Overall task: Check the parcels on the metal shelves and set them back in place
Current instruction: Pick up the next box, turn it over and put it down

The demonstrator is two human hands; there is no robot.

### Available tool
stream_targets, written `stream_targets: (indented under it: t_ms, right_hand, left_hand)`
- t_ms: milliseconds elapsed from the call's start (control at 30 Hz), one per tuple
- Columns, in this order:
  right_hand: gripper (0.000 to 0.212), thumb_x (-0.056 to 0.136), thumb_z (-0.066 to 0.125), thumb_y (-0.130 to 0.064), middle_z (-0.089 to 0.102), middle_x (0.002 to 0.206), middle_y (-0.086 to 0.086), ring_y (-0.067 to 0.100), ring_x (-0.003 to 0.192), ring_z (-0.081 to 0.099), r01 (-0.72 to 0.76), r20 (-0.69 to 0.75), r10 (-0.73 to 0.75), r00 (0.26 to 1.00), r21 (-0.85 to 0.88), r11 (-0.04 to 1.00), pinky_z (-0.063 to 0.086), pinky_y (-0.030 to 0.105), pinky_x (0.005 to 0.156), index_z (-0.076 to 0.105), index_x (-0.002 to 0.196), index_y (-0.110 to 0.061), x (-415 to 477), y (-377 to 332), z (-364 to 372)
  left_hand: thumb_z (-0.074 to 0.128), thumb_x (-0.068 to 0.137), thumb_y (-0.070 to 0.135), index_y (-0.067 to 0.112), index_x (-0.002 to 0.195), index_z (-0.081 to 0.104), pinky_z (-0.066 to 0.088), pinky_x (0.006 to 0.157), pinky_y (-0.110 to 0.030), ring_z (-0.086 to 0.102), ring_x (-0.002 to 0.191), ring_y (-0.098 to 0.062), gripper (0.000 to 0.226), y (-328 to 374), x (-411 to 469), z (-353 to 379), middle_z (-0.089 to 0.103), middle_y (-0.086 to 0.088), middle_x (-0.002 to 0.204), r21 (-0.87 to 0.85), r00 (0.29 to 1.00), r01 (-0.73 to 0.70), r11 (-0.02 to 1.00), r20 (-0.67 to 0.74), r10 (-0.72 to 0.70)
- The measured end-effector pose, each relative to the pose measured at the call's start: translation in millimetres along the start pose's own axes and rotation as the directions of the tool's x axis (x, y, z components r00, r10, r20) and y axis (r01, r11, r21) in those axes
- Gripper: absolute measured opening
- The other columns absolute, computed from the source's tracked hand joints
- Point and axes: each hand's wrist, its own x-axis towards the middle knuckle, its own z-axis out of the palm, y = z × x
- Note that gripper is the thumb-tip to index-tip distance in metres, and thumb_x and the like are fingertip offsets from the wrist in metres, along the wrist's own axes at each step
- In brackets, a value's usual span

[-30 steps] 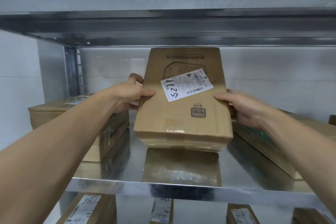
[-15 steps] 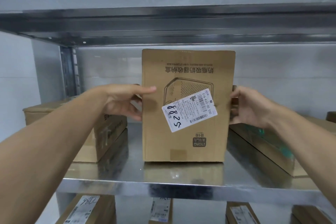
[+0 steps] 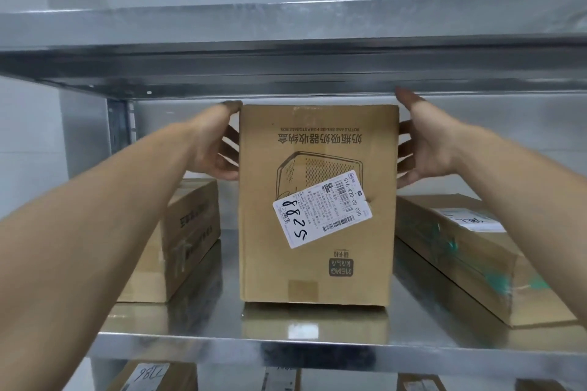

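- A tall cardboard parcel [image 3: 317,200] is seen standing upright on the metal shelf [image 3: 317,349], near its front edge and roughly in the middle of the bay.
- The printing on its front face is shown upside down (the brand mark sits low, the line of text high).
- A white shipping label [image 3: 322,209] is stuck askew on that face, with "8825" handwritten on it, also inverted.
- The left hand [image 3: 219,146] is laid against the upper left side of the parcel, fingers spread and reaching behind the edge; the thumb rests at the top corner.
- The right hand [image 3: 425,146] is held wide open at the upper right side, its fingers touching or just beside the edge (contact cannot be told for certain), the thumb raised above the top corner.
- A lower, flat carton [image 3: 178,241] is placed to the left of the parcel, apart from it.
- Another flat carton [image 3: 460,257], wrapped in clear tape with green marks and carrying a white label, lies to the right, just beside the parcel.
- An upper shelf [image 3: 286,51] is seen close above the parcel.
- Further labelled cartons [image 3: 149,378] are partly visible on the level below.
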Motion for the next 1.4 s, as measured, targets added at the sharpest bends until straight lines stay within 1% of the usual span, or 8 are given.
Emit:
stream_targets:
  t_ms: [200,467,633,900,1100,1233,1333,1400]
  right_hand:
    - [0.081,0.089,0.064,-0.066,0.059,0.119,0.038,0.059,0.103,0.061,-0.111,0.017,0.117,0.993,-0.218,0.970,0.042,0.077,0.098,0.049,0.136,-0.002,0,-25,10]
    - [0.037,0.098,0.061,-0.044,0.067,0.100,0.020,0.044,0.097,0.070,-0.045,0.028,0.057,0.998,-0.321,0.946,0.056,0.069,0.079,0.062,0.106,-0.008,0,-31,13]
    - [0.032,0.101,0.054,-0.039,0.069,0.087,0.016,0.038,0.079,0.071,-0.034,0.015,0.042,0.999,-0.362,0.931,0.060,0.062,0.063,0.065,0.099,-0.009,0,-33,16]
    - [0.031,0.102,0.053,-0.034,0.075,0.074,0.017,0.038,0.059,0.074,-0.065,-0.002,0.070,0.998,-0.378,0.924,0.055,0.069,0.052,0.066,0.099,-0.007,4,-35,17]
    - [0.030,0.101,0.055,-0.039,0.073,0.067,0.014,0.035,0.056,0.073,-0.041,-0.040,0.029,0.999,-0.322,0.946,0.059,0.063,0.052,0.066,0.096,-0.011,-5,-29,19]
    - [0.031,0.102,0.055,-0.040,0.070,0.060,0.012,0.033,0.053,0.072,-0.038,-0.040,0.030,0.999,-0.231,0.972,0.058,0.063,0.049,0.062,0.089,-0.013,-8,-27,10]
    - [0.027,0.103,0.053,-0.039,0.072,0.069,0.013,0.035,0.072,0.072,-0.043,-0.052,0.035,0.998,-0.173,0.984,0.059,0.059,0.051,0.062,0.091,-0.016,-12,-25,-2]
    - [0.024,0.105,0.050,-0.036,0.072,0.081,0.012,0.036,0.084,0.071,-0.029,-0.069,0.020,0.997,-0.134,0.991,0.059,0.059,0.054,0.062,0.091,-0.019,-14,-21,-13]
  left_hand:
    - [0.059,0.093,0.063,0.009,0.116,0.059,0.053,0.070,-0.043,0.069,0.095,-0.031,0.059,23,1,3,0.069,-0.014,0.109,0.084,1.000,0.002,0.996,-0.026,0.000]
    - [0.063,0.095,0.037,0.010,0.115,0.061,0.058,0.062,-0.044,0.073,0.085,-0.031,0.034,32,1,9,0.073,-0.016,0.108,0.195,0.999,0.028,0.980,-0.023,-0.024]
    - [0.061,0.096,0.032,0.010,0.116,0.061,0.056,0.066,-0.047,0.073,0.087,-0.032,0.029,30,1,10,0.073,-0.015,0.107,0.203,0.999,0.022,0.979,-0.030,-0.016]
    - [0.053,0.098,0.026,0.010,0.104,0.062,0.055,0.069,-0.050,0.072,0.084,-0.030,0.020,32,0,16,0.073,-0.014,0.101,0.195,0.998,0.034,0.980,-0.062,-0.022]
    - [0.056,0.096,0.037,0.012,0.113,0.064,0.055,0.066,-0.044,0.073,0.085,-0.028,0.031,27,-4,18,0.075,-0.011,0.110,0.187,0.996,0.012,0.982,-0.086,0.004]
    - [0.050,0.096,0.064,0.009,0.116,0.061,0.054,0.074,-0.042,0.072,0.090,-0.030,0.060,18,-11,8,0.074,-0.014,0.108,0.061,0.997,-0.023,0.998,-0.071,0.027]
    - [0.034,0.097,0.073,0.005,0.117,0.063,0.049,0.092,-0.051,0.069,0.101,-0.033,0.076,-10,-5,-5,0.072,-0.016,0.110,0.008,0.998,0.000,1.000,-0.065,0.001]
    - [0.034,0.100,0.068,0.004,0.121,0.061,0.045,0.094,-0.048,0.063,0.100,-0.032,0.072,-41,9,-10,0.065,-0.014,0.109,0.076,0.994,0.044,0.996,-0.104,-0.036]
